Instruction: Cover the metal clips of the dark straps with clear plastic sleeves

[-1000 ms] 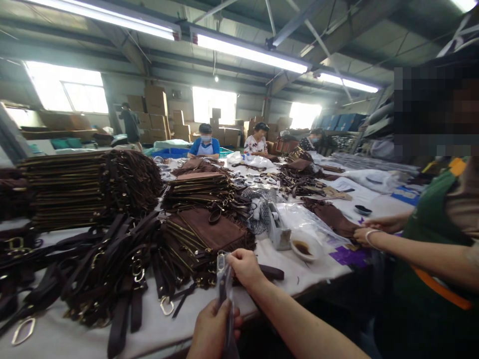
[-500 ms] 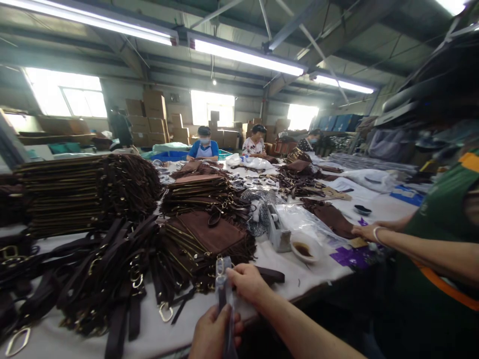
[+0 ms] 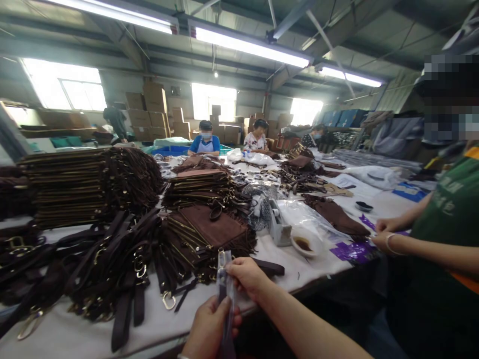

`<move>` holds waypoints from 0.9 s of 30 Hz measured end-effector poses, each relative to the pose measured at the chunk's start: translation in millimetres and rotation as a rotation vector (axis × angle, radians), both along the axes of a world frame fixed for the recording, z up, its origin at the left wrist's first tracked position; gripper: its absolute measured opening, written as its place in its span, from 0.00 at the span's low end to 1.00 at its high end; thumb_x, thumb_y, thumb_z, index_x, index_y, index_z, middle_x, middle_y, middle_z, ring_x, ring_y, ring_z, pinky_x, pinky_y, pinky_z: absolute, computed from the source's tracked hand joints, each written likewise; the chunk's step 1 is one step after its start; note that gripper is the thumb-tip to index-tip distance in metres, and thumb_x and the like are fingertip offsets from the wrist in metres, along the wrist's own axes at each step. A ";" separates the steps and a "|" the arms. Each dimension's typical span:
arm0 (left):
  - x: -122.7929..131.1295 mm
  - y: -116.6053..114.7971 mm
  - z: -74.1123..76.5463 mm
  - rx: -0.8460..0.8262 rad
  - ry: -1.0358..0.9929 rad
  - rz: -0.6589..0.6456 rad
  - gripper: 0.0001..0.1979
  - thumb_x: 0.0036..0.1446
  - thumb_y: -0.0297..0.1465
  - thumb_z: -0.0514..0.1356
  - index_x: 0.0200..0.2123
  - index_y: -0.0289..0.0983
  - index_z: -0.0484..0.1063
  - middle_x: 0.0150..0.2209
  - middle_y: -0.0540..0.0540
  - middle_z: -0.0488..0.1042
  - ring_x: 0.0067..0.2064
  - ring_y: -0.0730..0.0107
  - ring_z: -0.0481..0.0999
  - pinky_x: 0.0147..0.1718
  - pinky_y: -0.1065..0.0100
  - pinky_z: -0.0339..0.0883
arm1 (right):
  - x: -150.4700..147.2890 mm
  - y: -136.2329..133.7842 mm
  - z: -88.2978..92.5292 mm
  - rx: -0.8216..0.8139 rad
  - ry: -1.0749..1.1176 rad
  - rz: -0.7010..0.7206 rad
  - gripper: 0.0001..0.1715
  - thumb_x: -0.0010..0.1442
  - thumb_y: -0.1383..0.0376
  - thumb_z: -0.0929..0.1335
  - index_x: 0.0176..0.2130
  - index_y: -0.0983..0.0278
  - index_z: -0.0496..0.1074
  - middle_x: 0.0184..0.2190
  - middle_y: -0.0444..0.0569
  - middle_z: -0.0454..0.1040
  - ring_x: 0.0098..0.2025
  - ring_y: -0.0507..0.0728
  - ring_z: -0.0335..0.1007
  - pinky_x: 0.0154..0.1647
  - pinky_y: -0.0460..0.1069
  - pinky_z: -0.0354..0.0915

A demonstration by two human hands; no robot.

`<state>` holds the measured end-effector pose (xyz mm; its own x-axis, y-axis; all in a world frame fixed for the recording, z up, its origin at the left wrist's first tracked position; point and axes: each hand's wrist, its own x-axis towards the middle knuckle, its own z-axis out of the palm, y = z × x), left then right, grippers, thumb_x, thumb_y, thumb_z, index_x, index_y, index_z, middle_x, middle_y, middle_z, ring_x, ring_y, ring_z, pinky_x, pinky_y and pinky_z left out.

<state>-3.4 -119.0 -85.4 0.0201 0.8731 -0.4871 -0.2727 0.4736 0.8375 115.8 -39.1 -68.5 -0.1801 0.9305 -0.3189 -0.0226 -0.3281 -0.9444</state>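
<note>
My left hand (image 3: 209,330) grips the lower part of a dark strap in a clear plastic sleeve (image 3: 224,294), held upright at the table's near edge. My right hand (image 3: 245,276) pinches the top of the same sleeve, just below its metal ring. Behind my hands lies a pile of brown leather pieces with brass zips (image 3: 207,234). To the left spreads a heap of dark straps with metal buckles (image 3: 108,269).
Tall stacks of brown pieces (image 3: 75,187) fill the left of the white table (image 3: 157,324). A tape dispenser (image 3: 279,227) and a small bowl (image 3: 305,244) stand right of the pile. A co-worker in a green apron (image 3: 441,234) stands at the right, hands on purple sheets (image 3: 352,249). Other people sit at the far end.
My hands and the sleeved strap have stayed almost in place. The co-worker's hands at the right have drawn back toward the table's near right edge.
</note>
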 end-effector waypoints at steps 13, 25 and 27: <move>-7.8 52.6 8.9 0.047 -0.021 0.039 0.16 0.48 0.42 0.67 0.30 0.35 0.72 0.21 0.49 0.72 0.22 0.70 0.73 0.21 0.69 0.69 | 2.8 -2.5 -6.5 0.086 -0.039 -0.101 0.19 0.51 0.53 0.69 0.25 0.67 0.69 0.14 0.38 0.61 0.16 0.45 0.49 0.18 0.44 0.47; -4.6 49.7 -9.0 0.168 0.163 0.070 0.14 0.54 0.42 0.60 0.29 0.36 0.70 0.18 0.55 0.65 0.16 0.79 0.59 0.14 0.75 0.52 | 2.4 3.4 8.0 0.512 -0.405 -0.233 0.12 0.56 0.63 0.65 0.34 0.65 0.77 0.33 0.51 0.78 0.36 0.58 0.72 0.39 0.50 0.65; -2.4 48.3 -9.6 0.191 0.172 0.077 0.14 0.54 0.42 0.59 0.31 0.36 0.69 0.19 0.56 0.64 0.16 0.79 0.58 0.14 0.75 0.51 | -1.2 5.5 7.6 0.566 -0.419 -0.252 0.12 0.56 0.62 0.66 0.36 0.65 0.77 0.33 0.51 0.78 0.36 0.58 0.72 0.40 0.49 0.65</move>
<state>-5.8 -70.7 -95.0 -0.1187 0.9453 -0.3039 -0.1477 0.2858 0.9468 114.6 -33.6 -60.9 0.0916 0.9699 0.2257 0.3656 0.1781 -0.9136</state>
